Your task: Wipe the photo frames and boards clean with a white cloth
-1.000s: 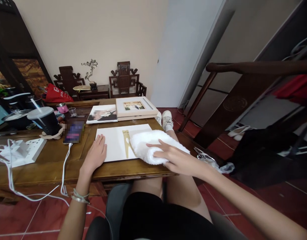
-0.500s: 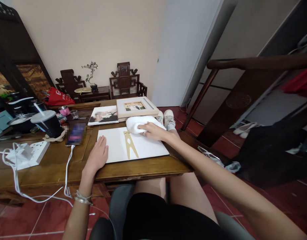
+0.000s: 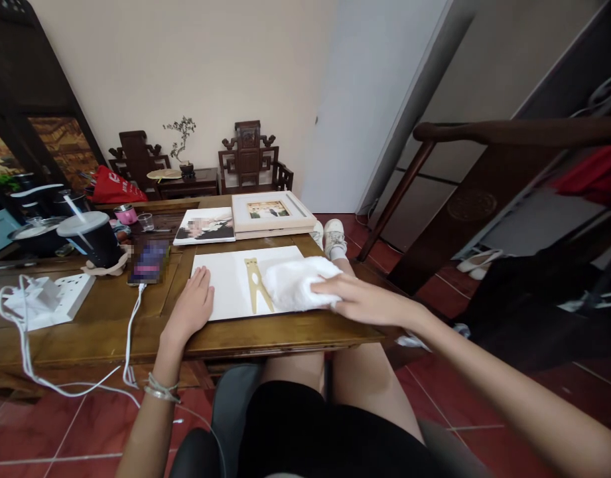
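A white board with a gold stand piece lies flat on the wooden table in front of me. My left hand rests open and flat on the board's left edge, fingers together. My right hand presses a fluffy white cloth onto the board's right near corner, fingers laid over the cloth and gripping it.
Behind the board lie a photo print and a stacked picture frame. A phone on a white cable, a power strip, a dark lidded cup stand at left. A dark wooden rail rises at right.
My right hand has drawn the cloth from the board's far edge back toward me to its near right corner. The left hand has stayed put.
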`<state>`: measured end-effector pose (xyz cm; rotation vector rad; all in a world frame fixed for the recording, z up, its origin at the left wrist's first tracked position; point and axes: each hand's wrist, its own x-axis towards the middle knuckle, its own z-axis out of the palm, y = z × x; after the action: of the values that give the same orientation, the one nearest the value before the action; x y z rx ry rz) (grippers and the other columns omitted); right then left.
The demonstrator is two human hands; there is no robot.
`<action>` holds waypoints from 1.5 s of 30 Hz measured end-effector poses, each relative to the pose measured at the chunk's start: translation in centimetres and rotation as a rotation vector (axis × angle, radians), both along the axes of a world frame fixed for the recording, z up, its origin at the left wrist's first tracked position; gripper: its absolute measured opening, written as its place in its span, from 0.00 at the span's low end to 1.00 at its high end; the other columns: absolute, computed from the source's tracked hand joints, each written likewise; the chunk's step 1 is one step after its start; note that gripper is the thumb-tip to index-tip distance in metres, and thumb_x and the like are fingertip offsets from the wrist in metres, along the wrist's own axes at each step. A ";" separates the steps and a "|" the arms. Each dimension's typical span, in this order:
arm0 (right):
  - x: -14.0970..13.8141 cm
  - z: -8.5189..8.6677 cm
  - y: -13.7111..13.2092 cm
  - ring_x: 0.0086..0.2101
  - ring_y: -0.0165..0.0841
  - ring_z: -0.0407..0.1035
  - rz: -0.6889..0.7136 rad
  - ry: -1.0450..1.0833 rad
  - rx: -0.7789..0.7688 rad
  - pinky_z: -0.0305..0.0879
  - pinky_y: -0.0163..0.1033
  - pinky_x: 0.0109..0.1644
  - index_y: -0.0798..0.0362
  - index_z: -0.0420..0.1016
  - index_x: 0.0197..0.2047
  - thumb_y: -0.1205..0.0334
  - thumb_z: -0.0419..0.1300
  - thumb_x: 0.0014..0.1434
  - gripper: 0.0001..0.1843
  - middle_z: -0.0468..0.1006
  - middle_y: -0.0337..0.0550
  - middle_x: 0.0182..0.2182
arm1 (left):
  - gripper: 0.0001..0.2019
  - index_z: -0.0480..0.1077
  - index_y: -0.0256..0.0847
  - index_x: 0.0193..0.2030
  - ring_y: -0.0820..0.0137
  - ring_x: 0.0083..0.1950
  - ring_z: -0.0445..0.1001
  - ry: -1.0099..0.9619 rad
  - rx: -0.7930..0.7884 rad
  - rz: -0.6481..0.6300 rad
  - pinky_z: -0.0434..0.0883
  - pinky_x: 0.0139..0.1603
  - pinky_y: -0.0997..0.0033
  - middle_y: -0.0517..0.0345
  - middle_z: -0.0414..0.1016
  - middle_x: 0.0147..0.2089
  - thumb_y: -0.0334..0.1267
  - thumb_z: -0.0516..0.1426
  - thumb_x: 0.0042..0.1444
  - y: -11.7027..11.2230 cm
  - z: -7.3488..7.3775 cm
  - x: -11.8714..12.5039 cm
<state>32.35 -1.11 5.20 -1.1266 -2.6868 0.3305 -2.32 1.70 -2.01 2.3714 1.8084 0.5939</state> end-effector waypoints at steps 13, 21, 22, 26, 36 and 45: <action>-2.6 -0.2 11.6 0.42 0.42 0.67 0.030 0.141 -0.041 0.62 0.48 0.52 0.53 0.70 0.37 0.65 0.49 0.57 0.09 0.76 0.47 0.41 | 0.28 0.53 0.26 0.66 0.58 0.72 0.47 -0.004 -0.006 0.022 0.50 0.70 0.53 0.38 0.49 0.71 0.41 0.39 0.64 -0.1 0.3 0.2; -0.2 -1.0 -1.1 0.42 0.43 0.70 -0.020 -0.027 -0.009 0.63 0.47 0.51 0.49 0.72 0.40 0.73 0.48 0.49 0.19 0.76 0.44 0.33 | 0.27 0.53 0.27 0.66 0.58 0.72 0.47 -0.012 0.013 0.009 0.51 0.70 0.52 0.37 0.50 0.71 0.40 0.40 0.64 0.1 -0.1 0.2; -0.1 -0.9 -2.7 0.46 0.44 0.69 -0.012 -0.025 -0.015 0.62 0.47 0.52 0.47 0.72 0.41 0.73 0.48 0.48 0.20 0.77 0.44 0.37 | 0.27 0.53 0.26 0.66 0.58 0.72 0.47 -0.013 0.012 0.009 0.51 0.70 0.53 0.37 0.50 0.71 0.40 0.40 0.64 0.1 -0.1 0.2; -0.3 -0.5 -5.6 0.54 0.46 0.65 0.033 -0.022 -0.008 0.59 0.48 0.56 0.45 0.72 0.42 0.75 0.49 0.47 0.23 0.74 0.42 0.52 | 0.27 0.53 0.28 0.66 0.58 0.72 0.47 -0.023 0.025 0.004 0.51 0.69 0.51 0.38 0.50 0.71 0.40 0.40 0.64 0.1 -0.2 0.1; -3.7 -1.2 7.1 0.34 0.40 0.67 0.013 -0.033 0.126 0.62 0.41 0.42 0.54 0.70 0.41 0.72 0.48 0.52 0.15 0.72 0.44 0.29 | 0.28 0.54 0.24 0.66 0.58 0.72 0.46 -0.008 -0.006 0.001 0.50 0.70 0.52 0.36 0.49 0.71 0.41 0.39 0.64 -0.1 0.3 0.2; -5.0 -2.5 6.1 0.58 0.47 0.61 0.022 0.021 0.140 0.46 0.61 0.62 0.56 0.69 0.49 0.76 0.48 0.51 0.23 0.75 0.55 0.49 | 0.27 0.53 0.29 0.67 0.59 0.72 0.47 -0.024 0.018 -0.003 0.50 0.70 0.51 0.40 0.50 0.71 0.41 0.40 0.65 0.1 -0.1 0.0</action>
<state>27.36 5.01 2.71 -1.0478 -2.6593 0.1539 -2.35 1.75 -2.10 2.3678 1.7962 0.6387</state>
